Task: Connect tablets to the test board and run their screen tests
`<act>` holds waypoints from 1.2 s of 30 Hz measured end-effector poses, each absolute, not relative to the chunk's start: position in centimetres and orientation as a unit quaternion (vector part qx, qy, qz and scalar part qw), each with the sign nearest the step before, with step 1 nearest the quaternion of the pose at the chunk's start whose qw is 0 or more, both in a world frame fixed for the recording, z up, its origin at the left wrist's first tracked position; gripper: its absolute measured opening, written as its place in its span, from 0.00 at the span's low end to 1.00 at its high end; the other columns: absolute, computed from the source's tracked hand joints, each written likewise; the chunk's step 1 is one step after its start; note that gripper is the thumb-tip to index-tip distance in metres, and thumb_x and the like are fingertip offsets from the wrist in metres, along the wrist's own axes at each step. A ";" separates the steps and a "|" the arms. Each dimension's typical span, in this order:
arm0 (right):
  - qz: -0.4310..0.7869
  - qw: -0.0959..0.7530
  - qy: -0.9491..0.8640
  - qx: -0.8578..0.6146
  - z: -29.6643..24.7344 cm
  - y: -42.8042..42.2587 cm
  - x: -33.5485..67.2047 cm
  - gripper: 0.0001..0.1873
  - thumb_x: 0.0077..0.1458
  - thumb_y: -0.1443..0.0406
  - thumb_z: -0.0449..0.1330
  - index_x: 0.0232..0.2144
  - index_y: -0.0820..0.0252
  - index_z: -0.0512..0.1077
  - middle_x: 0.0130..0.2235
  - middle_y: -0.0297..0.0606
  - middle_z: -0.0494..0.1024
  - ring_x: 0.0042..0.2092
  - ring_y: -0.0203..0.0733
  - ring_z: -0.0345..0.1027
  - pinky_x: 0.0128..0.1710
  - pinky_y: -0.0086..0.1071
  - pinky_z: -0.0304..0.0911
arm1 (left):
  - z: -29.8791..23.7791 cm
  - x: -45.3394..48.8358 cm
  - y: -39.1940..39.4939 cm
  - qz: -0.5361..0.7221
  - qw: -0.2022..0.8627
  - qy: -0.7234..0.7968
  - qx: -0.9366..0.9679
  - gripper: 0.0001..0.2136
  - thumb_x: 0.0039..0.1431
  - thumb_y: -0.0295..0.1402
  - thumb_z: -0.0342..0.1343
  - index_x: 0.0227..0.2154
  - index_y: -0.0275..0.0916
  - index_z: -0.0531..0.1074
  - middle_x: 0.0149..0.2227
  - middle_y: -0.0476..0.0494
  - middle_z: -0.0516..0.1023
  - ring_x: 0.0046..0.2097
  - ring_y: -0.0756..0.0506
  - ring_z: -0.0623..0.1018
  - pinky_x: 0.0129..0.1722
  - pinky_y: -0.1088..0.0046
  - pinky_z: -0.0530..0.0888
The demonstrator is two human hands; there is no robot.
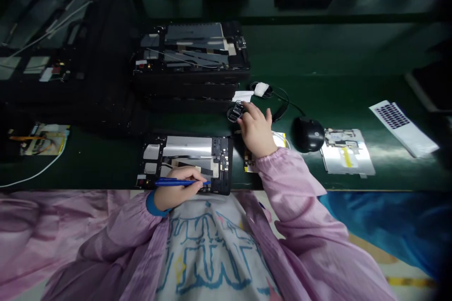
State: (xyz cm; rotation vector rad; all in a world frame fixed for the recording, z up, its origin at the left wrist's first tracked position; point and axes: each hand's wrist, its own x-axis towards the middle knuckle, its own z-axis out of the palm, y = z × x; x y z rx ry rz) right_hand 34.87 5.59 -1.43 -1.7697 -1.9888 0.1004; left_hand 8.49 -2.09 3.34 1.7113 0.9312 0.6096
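My left hand (pixel 180 189) is closed around a blue pen-like tool (pixel 176 182). It rests over the lower edge of an opened tablet (pixel 188 146), whose battery, flex cables and boards lie exposed. The tool's tip points right, at the tablet's lower right part. My right hand (pixel 257 129) reaches forward, fingers apart, at the right side of a small cluster of black parts (pixel 237 111), which seem to sit in a clear round holder. Whether the fingertips touch a part cannot be told. Below my right wrist lies a yellow-edged component (pixel 280 139), partly covered by the sleeve.
Stacked opened tablets (pixel 190 82) stand behind the work spot, with another stack (pixel 45 51) at left. Right of my hand are a black rounded device (pixel 309 134) with a cable, a silver panel (pixel 349 157) and white label sheets (pixel 406 127). A shelf runs across the back.
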 end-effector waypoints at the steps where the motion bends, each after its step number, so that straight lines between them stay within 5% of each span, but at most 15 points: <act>1: 0.032 0.227 -0.729 -0.645 -1.7 5.7 34.8 0.13 0.65 0.64 0.45 0.38 0.60 0.68 0.62 0.49 0.63 0.63 0.55 0.53 0.61 0.66 0.38 | 3.1 8.7 -2.1 0.251 0.512 0.393 0.721 0.05 0.56 0.27 0.54 0.30 0.35 0.74 0.29 0.44 0.77 0.30 0.49 0.77 0.29 0.75 0.73; 6: 0.011 0.216 -0.728 -0.650 -1.8 5.1 34.1 0.13 0.64 0.63 0.45 0.37 0.60 0.68 0.65 0.52 0.58 0.66 0.56 0.48 0.61 0.65 0.40 | 2.4 9.0 -2.0 0.249 0.492 0.346 0.759 0.03 0.56 0.26 0.55 0.31 0.37 0.74 0.31 0.43 0.78 0.34 0.47 0.78 0.34 0.73 0.74; 10: 0.014 0.203 -0.748 -0.632 -1.9 5.4 34.2 0.12 0.64 0.64 0.46 0.35 0.59 0.68 0.65 0.46 0.59 0.64 0.55 0.52 0.61 0.69 0.31 | 2.0 9.1 -2.1 0.236 0.474 0.323 0.784 0.04 0.57 0.26 0.55 0.33 0.37 0.74 0.34 0.42 0.79 0.36 0.46 0.79 0.37 0.72 0.74; 16: 0.017 0.266 -0.741 -0.617 -1.4 5.0 34.3 0.13 0.64 0.62 0.48 0.35 0.59 0.70 0.63 0.47 0.62 0.66 0.56 0.50 0.62 0.67 0.29 | 1.7 8.8 -2.2 0.247 0.496 0.324 0.767 0.04 0.57 0.27 0.55 0.33 0.37 0.75 0.33 0.42 0.79 0.36 0.46 0.79 0.37 0.72 0.75; 19: 0.046 0.328 -0.773 -0.540 0.2 2.7 33.0 0.11 0.62 0.59 0.53 0.34 0.57 0.72 0.58 0.45 0.68 0.63 0.53 0.55 0.64 0.60 0.36 | 1.8 8.1 -2.5 0.330 0.540 0.356 0.687 0.04 0.59 0.29 0.54 0.33 0.36 0.74 0.30 0.44 0.78 0.31 0.48 0.78 0.30 0.75 0.75; 23: 0.178 0.368 -0.817 -0.407 1.4 -1.1 30.5 0.07 0.61 0.60 0.57 0.36 0.54 0.73 0.38 0.36 0.80 0.46 0.43 0.70 0.59 0.47 0.53 | 2.2 7.2 -2.9 0.449 0.578 0.356 0.581 0.03 0.60 0.30 0.55 0.32 0.36 0.70 0.30 0.45 0.75 0.27 0.51 0.76 0.23 0.78 0.73; 27: 0.232 0.382 -0.810 -0.380 1.2 -2.8 29.0 0.07 0.61 0.60 0.58 0.37 0.57 0.74 0.32 0.36 0.79 0.37 0.41 0.69 0.51 0.42 0.59 | 2.6 6.9 -3.1 0.460 0.587 0.335 0.576 0.04 0.60 0.30 0.56 0.31 0.36 0.68 0.29 0.46 0.74 0.27 0.52 0.76 0.22 0.80 0.72; 36: 0.274 0.382 -0.817 -0.333 1.6 -4.1 27.6 0.14 0.65 0.58 0.51 0.35 0.58 0.73 0.30 0.36 0.77 0.37 0.40 0.66 0.43 0.39 0.61 | 2.9 7.1 -3.4 0.377 0.475 0.314 0.731 0.02 0.57 0.29 0.58 0.31 0.37 0.71 0.31 0.43 0.79 0.33 0.47 0.79 0.33 0.73 0.76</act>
